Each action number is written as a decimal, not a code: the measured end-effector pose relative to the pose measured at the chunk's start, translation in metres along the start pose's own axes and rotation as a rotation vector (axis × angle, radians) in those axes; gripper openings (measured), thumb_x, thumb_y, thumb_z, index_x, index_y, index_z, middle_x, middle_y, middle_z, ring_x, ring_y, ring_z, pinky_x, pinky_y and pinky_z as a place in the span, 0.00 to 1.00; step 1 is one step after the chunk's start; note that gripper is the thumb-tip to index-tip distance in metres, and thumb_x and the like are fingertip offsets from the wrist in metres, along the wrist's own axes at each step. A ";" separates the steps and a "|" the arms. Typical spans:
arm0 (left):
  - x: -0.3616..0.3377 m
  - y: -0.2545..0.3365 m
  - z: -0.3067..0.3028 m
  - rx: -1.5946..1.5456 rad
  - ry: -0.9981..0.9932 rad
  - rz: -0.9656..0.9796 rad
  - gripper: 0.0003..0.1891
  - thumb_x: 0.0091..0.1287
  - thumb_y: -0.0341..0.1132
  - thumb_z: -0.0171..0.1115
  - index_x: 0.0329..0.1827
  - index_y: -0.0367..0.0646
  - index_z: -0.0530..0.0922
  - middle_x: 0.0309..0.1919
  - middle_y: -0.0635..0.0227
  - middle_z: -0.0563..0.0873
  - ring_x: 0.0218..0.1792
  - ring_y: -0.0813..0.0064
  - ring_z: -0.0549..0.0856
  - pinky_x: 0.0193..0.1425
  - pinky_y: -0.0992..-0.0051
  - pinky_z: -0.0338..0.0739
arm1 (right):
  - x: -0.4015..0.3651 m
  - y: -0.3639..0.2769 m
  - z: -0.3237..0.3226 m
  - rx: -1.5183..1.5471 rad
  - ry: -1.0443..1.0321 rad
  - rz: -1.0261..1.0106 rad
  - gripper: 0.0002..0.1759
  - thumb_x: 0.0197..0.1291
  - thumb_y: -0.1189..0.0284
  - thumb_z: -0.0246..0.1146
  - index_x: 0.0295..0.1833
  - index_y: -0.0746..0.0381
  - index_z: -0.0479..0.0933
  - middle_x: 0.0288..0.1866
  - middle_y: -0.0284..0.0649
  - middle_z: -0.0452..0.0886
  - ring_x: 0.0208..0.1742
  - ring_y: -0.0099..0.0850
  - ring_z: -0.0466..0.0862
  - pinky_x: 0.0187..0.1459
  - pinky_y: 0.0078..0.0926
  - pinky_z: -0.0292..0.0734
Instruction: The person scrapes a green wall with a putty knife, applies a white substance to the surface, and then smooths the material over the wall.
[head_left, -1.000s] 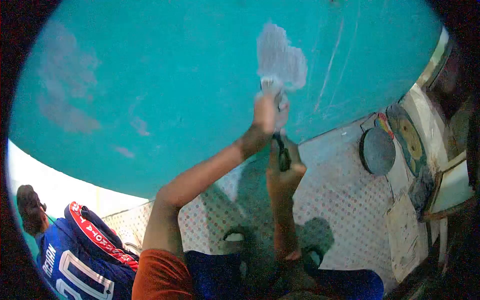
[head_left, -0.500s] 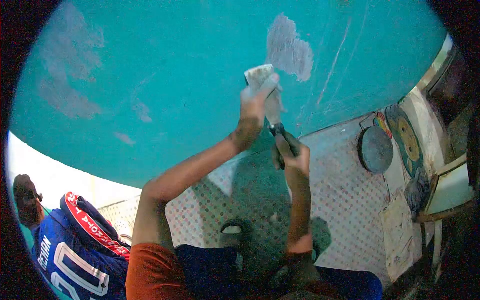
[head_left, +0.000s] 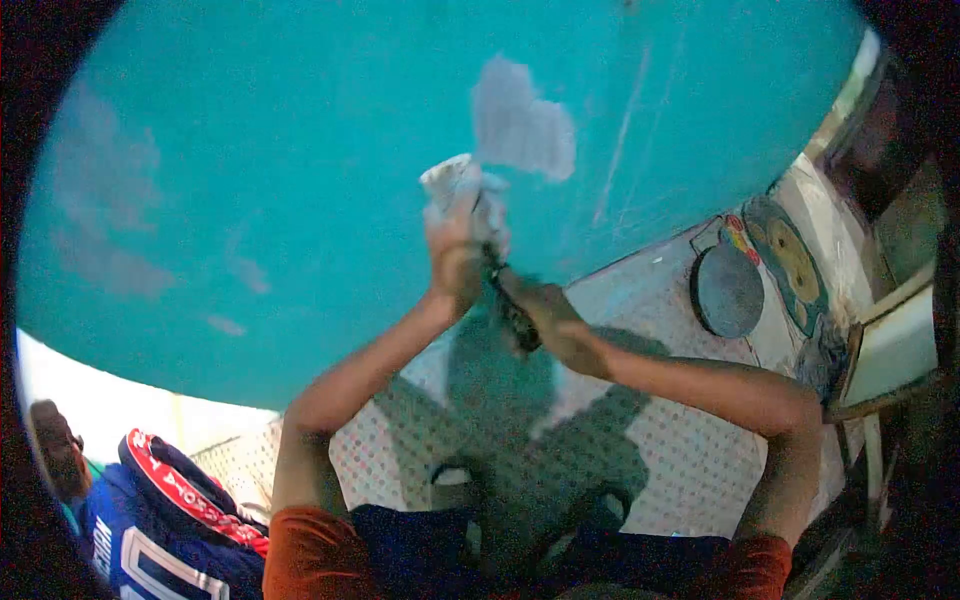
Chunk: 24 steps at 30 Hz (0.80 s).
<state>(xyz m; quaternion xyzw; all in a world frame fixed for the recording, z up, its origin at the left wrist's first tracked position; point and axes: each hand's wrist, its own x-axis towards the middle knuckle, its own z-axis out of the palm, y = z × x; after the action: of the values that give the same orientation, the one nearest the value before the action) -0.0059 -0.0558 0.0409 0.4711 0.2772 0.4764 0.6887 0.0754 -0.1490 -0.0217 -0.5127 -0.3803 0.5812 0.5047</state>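
In front of a turquoise wall [head_left: 300, 110], my right hand [head_left: 555, 330] is closed around the dark handle of a putty knife [head_left: 491, 215]. Its pale, smeared blade points up beside my left hand. My left hand [head_left: 455, 255] grips a whitish, putty-smeared flat piece [head_left: 446, 174] against that blade; the fingers and motion blur partly hide where the two meet. Just above and to the right, a heart-like grey patch [head_left: 522, 125] marks the wall. Larger, fainter grey patches [head_left: 105, 180] spread over the wall's left part.
A dotted tile floor [head_left: 690, 440] lies below, with my shadow across it. To the right, a round dark pan-like disc [head_left: 728, 290] stands near a patterned oval piece [head_left: 790, 262] and a pale wooden frame [head_left: 890, 350]. At lower left is a person in a blue jersey [head_left: 165, 545].
Both hands and the knife appear further left and slightly lower, as the view has shifted. My right elbow has swung out to the right, and the knife handle tilts more.
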 end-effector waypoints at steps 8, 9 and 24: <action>-0.001 0.000 0.019 -0.023 -0.059 -0.061 0.13 0.68 0.43 0.48 0.27 0.45 0.69 0.14 0.77 0.63 0.09 0.84 0.60 0.08 0.80 0.50 | -0.014 0.001 0.004 0.130 0.009 -0.190 0.25 0.64 0.52 0.48 0.23 0.60 0.68 0.11 0.30 0.66 0.11 0.20 0.66 0.14 0.19 0.58; -0.001 0.000 0.018 -0.031 -0.041 -0.076 0.13 0.68 0.43 0.48 0.28 0.45 0.68 0.14 0.77 0.63 0.09 0.84 0.60 0.08 0.80 0.50 | -0.014 0.001 0.006 0.148 0.014 -0.172 0.25 0.65 0.52 0.48 0.23 0.60 0.68 0.11 0.30 0.66 0.11 0.20 0.66 0.14 0.19 0.58; 0.002 -0.012 0.032 -0.166 0.011 0.043 0.15 0.68 0.46 0.47 0.28 0.46 0.66 0.13 0.77 0.61 0.09 0.84 0.59 0.09 0.80 0.51 | -0.016 -0.017 -0.027 -0.041 0.062 -0.187 0.25 0.63 0.54 0.52 0.17 0.57 0.65 0.09 0.28 0.63 0.09 0.17 0.62 0.12 0.18 0.53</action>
<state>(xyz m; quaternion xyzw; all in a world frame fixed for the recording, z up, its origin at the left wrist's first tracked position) 0.0263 -0.0673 0.0425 0.4156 0.2306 0.5148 0.7135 0.1047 -0.1638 -0.0070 -0.5031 -0.4223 0.5076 0.5577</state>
